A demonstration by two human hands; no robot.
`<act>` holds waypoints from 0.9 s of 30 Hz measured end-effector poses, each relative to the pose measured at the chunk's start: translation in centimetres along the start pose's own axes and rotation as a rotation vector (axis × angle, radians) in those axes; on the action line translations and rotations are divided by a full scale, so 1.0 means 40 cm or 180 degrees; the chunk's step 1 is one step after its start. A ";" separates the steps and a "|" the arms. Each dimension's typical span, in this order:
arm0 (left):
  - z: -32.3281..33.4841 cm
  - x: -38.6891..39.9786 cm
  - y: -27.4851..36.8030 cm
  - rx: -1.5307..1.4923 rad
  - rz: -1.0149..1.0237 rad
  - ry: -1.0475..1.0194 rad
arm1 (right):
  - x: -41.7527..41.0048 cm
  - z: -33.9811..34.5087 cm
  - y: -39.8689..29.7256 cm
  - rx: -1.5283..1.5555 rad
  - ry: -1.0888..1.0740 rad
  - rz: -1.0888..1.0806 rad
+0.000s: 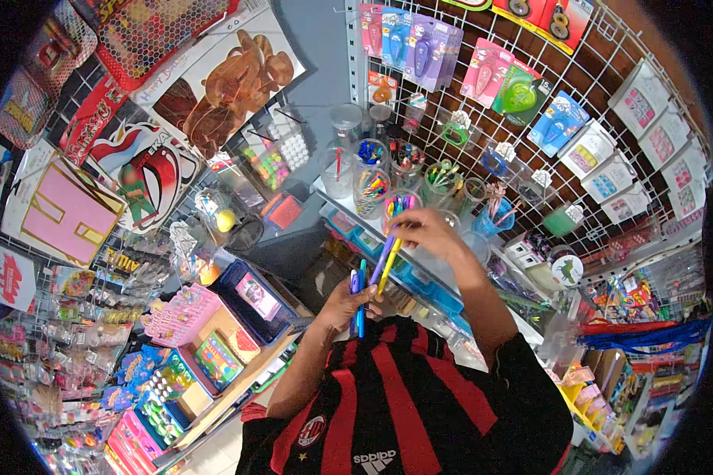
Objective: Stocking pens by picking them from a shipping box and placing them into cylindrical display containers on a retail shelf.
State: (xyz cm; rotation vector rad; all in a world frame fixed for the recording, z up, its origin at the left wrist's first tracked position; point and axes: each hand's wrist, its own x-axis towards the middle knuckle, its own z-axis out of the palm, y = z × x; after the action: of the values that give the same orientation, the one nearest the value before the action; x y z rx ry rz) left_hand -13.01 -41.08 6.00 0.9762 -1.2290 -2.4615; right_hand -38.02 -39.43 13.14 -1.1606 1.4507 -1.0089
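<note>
My left hand (349, 306) is closed around several pens, among them a teal pen (361, 291) and a dark blue or purple one with a light cap. A purple pen (382, 259) and a yellow pen (390, 266) slant up from it to my right hand (422, 233), whose fingers are at their upper ends. Whether that hand grips one or both is hard to tell. Just beyond it stands a clear cup of colourful pens (401, 205). More clear cups hold blue pens (369, 153), multicoloured pens (371, 185) and white-and-green items (444, 177).
The cups stand on a white shelf (340, 191) above blue-fronted drawers (431, 294). Behind rises a wire grid (481, 142) hung with carded correction tapes (428, 50). To the left, boxes of small goods (214, 356) sit on a wooden counter. A blue pencil basket (492, 218) stands right of the cups.
</note>
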 end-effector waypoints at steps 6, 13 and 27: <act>-0.017 0.004 -0.027 -0.0197 0.0159 0.0049 | 0.060 -0.134 -0.017 -0.0718 0.1021 -0.0446; -0.022 -0.018 -0.018 -0.0221 0.0141 0.0281 | 0.070 -0.182 -0.071 -0.1859 0.1004 -0.1104; -0.022 -0.020 -0.018 -0.0211 0.0256 0.0278 | 0.148 -0.173 0.051 -0.2852 0.0291 -0.1117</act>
State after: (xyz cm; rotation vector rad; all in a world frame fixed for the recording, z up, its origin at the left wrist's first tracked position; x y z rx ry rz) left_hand -11.78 -40.81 5.45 0.9859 -1.1291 -2.3562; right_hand -45.51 -44.66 11.24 -2.0817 1.8831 -0.6222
